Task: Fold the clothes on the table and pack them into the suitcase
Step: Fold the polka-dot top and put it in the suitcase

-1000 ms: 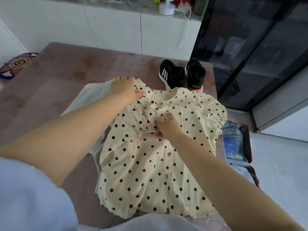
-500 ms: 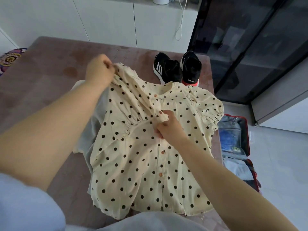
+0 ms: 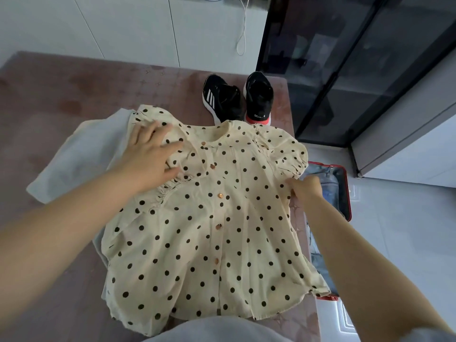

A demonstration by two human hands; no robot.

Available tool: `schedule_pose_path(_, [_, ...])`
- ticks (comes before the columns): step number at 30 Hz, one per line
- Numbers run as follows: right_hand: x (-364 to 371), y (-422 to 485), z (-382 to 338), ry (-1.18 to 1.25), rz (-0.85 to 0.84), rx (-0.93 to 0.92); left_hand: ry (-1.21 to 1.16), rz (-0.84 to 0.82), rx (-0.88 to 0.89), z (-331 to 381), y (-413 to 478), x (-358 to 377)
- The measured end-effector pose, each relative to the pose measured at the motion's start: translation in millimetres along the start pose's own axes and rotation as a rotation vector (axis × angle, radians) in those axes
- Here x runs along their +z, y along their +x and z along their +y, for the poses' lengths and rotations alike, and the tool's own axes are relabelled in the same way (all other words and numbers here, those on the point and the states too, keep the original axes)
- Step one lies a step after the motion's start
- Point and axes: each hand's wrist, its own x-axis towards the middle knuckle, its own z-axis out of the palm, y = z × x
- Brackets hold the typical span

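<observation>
A cream blouse with black polka dots (image 3: 209,230) lies spread front-up on the brown table (image 3: 49,107), its buttons running down the middle. My left hand (image 3: 150,154) rests flat with fingers apart on the blouse's left sleeve and shoulder. My right hand (image 3: 306,188) pinches the blouse's right edge just under the right sleeve. A pale grey-white garment (image 3: 81,159) lies beneath the blouse and sticks out to the left. The open red-rimmed suitcase (image 3: 345,191) sits on the floor right of the table, with folded clothes inside.
A pair of black sneakers (image 3: 237,97) stands on the table's far right corner, just beyond the blouse collar. White cabinets run along the back wall. A dark glass cabinet stands at the right. Pale floor tiles surround the suitcase.
My left hand let go of the lifted left sleeve and now lies flat on it. My right hand moved from the blouse's middle to its right edge. The blouse lies flatter.
</observation>
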Motion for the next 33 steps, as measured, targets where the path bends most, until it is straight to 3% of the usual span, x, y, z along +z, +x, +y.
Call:
schedule_pose_path(4, [-6.1, 7.7, -1.5, 0.332, -0.023, 0.147, -0.002, 0.028, 0.017, -8.5, -3.7, 3.0])
schedule_pose_path(7, [-10.5, 7.2, -5.0, 0.392, 0.008, 0.051, -0.014, 0.071, 0.041, -5.7, -5.8, 2.1])
schedule_pose_path(11, [-1.0, -20.4, -20.5, 0.024, 0.136, -0.569, -0.023, 0.059, -0.024, -6.8, -9.6, 1.1])
schedule_pose_path(13, [11.7, -46.5, -22.3, -0.171, 0.047, -0.845, -0.019, 0.046, -0.039, -6.9, -11.8, 1.6])
schedule_pose_path(16, [27.4, -72.7, -6.2, -0.736, -0.096, -1.117, -0.028, 0.021, -0.067, -6.8, -11.2, 3.2])
schedule_pose_path(17, [28.7, -75.8, 1.3, -0.843, -0.129, -1.127, -0.031, 0.018, -0.073, -6.6, -10.4, 2.8])
schedule_pose_path(19, [23.6, -80.0, 7.8, -0.836, -0.140, -1.068, -0.046, 0.019, -0.074, -6.6, -8.7, 0.8])
schedule_pose_path(24, [12.1, -56.5, -12.2, -0.335, 0.153, -1.016, -0.162, 0.108, -0.055, -4.8, -9.7, -8.4])
schedule_pose_path(26, [12.4, -42.4, -27.4, -0.395, 0.053, -0.960, -0.202, 0.164, -0.102, -2.7, -2.3, -13.7])
schedule_pose_path(28, [19.1, -30.9, -39.5, -0.584, -0.236, -0.854, -0.283, 0.206, -0.235, -2.5, 12.4, -19.9])
schedule_pose_path(30, [21.5, -25.4, -50.9, -0.591, -0.468, -0.685, -0.331, 0.209, -0.393, -5.2, 31.2, -27.3])
schedule_pose_path(31, [21.9, -21.5, -58.4, -0.514, -0.436, -0.660, -0.330, 0.181, -0.463, -7.8, 40.2, -31.3])
schedule_pose_path(33, [19.7, -7.9, -77.4, -0.342, -0.203, -0.698, -0.316, 0.080, -0.559, -15.1, 56.5, -37.6])
